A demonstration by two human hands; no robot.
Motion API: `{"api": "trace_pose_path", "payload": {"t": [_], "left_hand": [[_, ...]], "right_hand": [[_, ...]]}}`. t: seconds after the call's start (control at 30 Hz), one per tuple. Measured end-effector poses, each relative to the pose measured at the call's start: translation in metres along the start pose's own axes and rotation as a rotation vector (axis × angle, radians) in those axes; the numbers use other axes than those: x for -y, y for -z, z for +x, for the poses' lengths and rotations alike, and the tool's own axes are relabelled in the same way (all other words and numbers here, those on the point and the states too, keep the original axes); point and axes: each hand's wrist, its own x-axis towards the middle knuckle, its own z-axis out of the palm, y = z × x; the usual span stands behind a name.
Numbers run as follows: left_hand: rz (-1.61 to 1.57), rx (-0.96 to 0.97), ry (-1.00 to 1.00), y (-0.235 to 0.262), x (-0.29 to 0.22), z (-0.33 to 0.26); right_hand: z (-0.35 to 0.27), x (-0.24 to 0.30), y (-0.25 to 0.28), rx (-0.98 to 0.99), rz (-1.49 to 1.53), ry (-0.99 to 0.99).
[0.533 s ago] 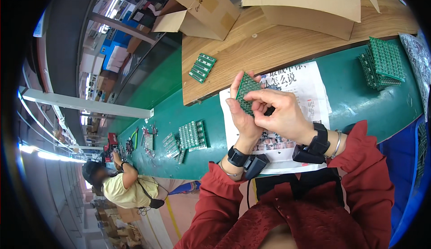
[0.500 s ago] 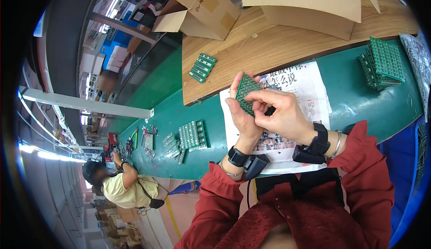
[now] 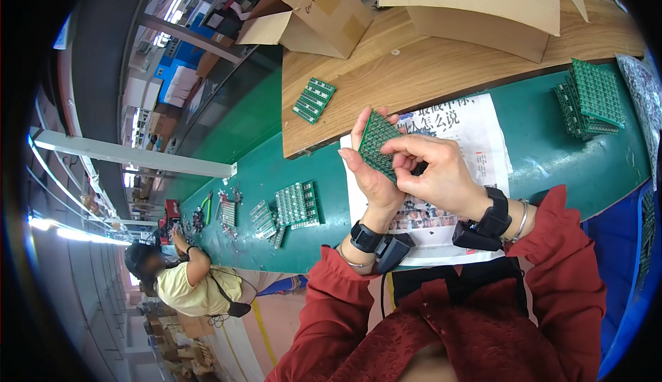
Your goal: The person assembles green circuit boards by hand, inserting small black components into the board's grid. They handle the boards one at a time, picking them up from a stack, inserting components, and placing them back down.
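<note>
A green circuit board panel (image 3: 378, 141) is held tilted above a newspaper sheet (image 3: 486, 151). My left hand (image 3: 372, 178) grips the panel from below and along its edges, with fingertips showing past its far side. The fingers of my right hand (image 3: 434, 172) are pinched at the panel's right edge; whether anything small sits between them is hidden. A black band with a dark box is strapped on each wrist. To the left on the green table lies a stack of circuit board panels (image 3: 296, 204).
One panel (image 3: 315, 101) lies on the wooden board (image 3: 372, 72), near two open cardboard boxes (image 3: 476, 9). More panels (image 3: 596, 96) are stacked at the right beside a silvery bag (image 3: 638, 99). Far left, a co-worker in yellow (image 3: 196, 289) sits by green-handled pliers (image 3: 207, 208).
The panel has turned slightly, showing more of its face. My left thumb has lifted away from the panel's edge. My right hand stays close against it.
</note>
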Motion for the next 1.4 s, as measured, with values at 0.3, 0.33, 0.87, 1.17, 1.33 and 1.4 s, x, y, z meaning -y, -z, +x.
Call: {"api": "trace_pose_path", "payload": {"t": [0.3,0.33,0.87,1.17,1.33,1.4], "left_hand": [[0.004,-0.043,-0.006,0.004,-0.003,0.002],[0.029,-0.034,-0.008,0.005,-0.003,0.002],[-0.142,-0.051,0.012,0.012,-0.002,0.006],[-0.022,-0.122,-0.006,0.005,-0.001,0.005],[-0.037,-0.079,-0.006,0.01,0.0,0.004],[-0.044,-0.091,-0.006,0.012,-0.001,0.005]], "right_hand": [[-0.002,-0.002,-0.003,0.073,0.208,-0.152],[-0.002,-0.003,-0.003,0.083,0.225,-0.163],[-0.003,-0.004,0.0,0.025,0.211,-0.209],[-0.004,0.001,-0.005,0.05,0.24,-0.224],[-0.003,0.002,0.0,0.104,0.214,-0.252],[-0.002,0.0,0.0,0.095,0.212,-0.244]]}}
